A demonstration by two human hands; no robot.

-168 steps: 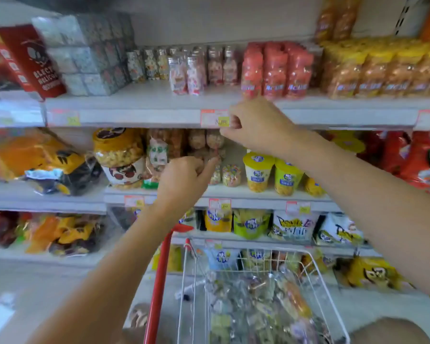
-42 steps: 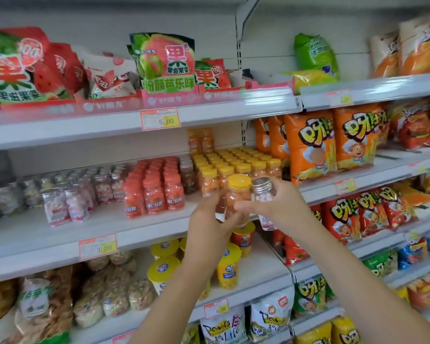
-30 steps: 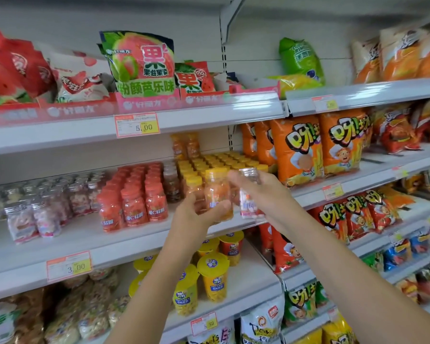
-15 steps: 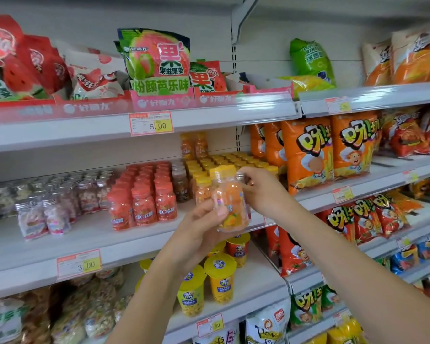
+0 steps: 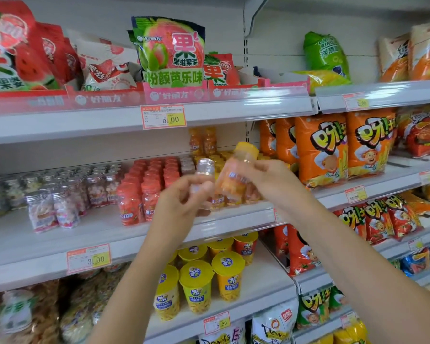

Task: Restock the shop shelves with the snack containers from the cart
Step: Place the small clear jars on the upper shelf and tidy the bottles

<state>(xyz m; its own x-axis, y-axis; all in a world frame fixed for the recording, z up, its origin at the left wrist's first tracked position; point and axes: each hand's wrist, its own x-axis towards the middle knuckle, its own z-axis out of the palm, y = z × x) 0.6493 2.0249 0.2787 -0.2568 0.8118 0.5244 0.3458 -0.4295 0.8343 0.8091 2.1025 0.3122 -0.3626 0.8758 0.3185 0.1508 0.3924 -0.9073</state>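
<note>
- While each of the hands holds one small bottle, they sit close together in front of the middle shelf [image 5: 60, 242]. The left hand [image 5: 181, 202] grips a clear-capped bottle [image 5: 204, 170] and the right hand [image 5: 266, 184] grips a yellow-capped bottle [image 5: 236, 175] of orange sweets.
- Neither bottle is on the shelf yet. The two are just beside each other and may be touching at the shoulders, though motion blur hides that.
- The clear-capped bottle stands roughly upright. The yellow-capped one is tilted, with its cap up and to the right.
- The matching yellow-capped row [image 5: 219, 156] lies straight behind the hands, so the right hand is nearer to it and probably only has to right the bottle and push it forward.
- The clear-capped row [image 5: 60, 202] stands well to the left on the same shelf, past the red-capped bottles [image 5: 147, 192], on the left hand's side.
- The shelf-edge price tags read "5.00" [image 5: 163, 117] above, "3.00" [image 5: 88, 257] on the middle shelf and "5.50" [image 5: 217, 322] below.
- A green bag [image 5: 169, 50] on the top shelf carries "好丽友" and "果滋果姿", with "粉颜芭乐味" printed beneath.
- The red-capped bottles show a label beginning "维C". The bold characters on the orange bags [image 5: 320, 150] to the right are too stylised to read with confidence.
</note>
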